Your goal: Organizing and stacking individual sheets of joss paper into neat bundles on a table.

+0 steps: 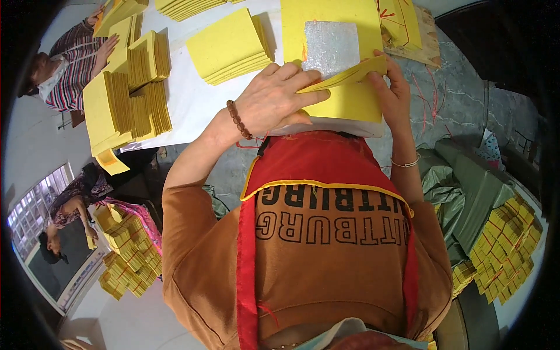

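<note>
In front of me on the table lies a large yellow paper sheet [344, 108], with a shiny silver square [332, 44] on it. A long, narrow fold of yellow paper [350, 74] rises across the sheet, just below the silver square. My left hand [271, 96], with a brown bead bracelet, grips the left end of this fold between its fingers. At the right end, my right hand [394, 93] pinches the fold between thumb and fingers. Left of the sheet sits a fanned stack of folded yellow paper [230, 46].
More yellow paper stacks [108, 111] crowd the table's left end, where a person in a striped top [79, 64] handles some. A tied yellow bundle [402, 26] stands at the far right. Bundle piles [507, 245] rise at right and left; another person [76, 198] is at lower left.
</note>
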Demonstrator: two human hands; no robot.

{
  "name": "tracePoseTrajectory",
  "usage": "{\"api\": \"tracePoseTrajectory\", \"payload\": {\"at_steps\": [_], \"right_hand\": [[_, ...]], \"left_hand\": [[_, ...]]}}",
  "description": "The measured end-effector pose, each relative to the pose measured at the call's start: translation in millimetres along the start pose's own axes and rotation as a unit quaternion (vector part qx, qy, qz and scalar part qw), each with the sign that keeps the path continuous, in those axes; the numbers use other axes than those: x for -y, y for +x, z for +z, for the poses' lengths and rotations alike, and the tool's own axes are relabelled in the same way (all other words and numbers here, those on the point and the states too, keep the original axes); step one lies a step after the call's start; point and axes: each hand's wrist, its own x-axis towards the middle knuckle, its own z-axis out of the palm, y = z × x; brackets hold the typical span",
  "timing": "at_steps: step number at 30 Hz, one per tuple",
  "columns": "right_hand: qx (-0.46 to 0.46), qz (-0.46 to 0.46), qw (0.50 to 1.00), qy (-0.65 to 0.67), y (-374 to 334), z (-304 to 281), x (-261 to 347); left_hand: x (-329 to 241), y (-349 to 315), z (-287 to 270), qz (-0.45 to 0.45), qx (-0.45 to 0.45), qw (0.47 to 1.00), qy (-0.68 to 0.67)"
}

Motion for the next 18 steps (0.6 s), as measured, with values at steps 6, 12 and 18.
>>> {"api": "tracePoseTrajectory", "payload": {"at_steps": [6, 12, 18], "right_hand": [[-0.004, 0.016, 1.000, 0.010, -0.4, 0.9, 0.0], [-0.001, 0.027, 0.998, 0.051, -2.0, 2.1, -5.1], [0.069, -0.073, 0.994, 0.044, 2.4, -10.6, -15.9]], "left_hand": [[7.2, 1.2, -1.3, 0.018, -0.015, 0.999, -0.035], [8.9, 0.2, 0.5, 0.068, -0.069, 0.995, -0.030], [9.3, 0.8, -2.3, 0.015, -0.134, 0.980, -0.146]]}}
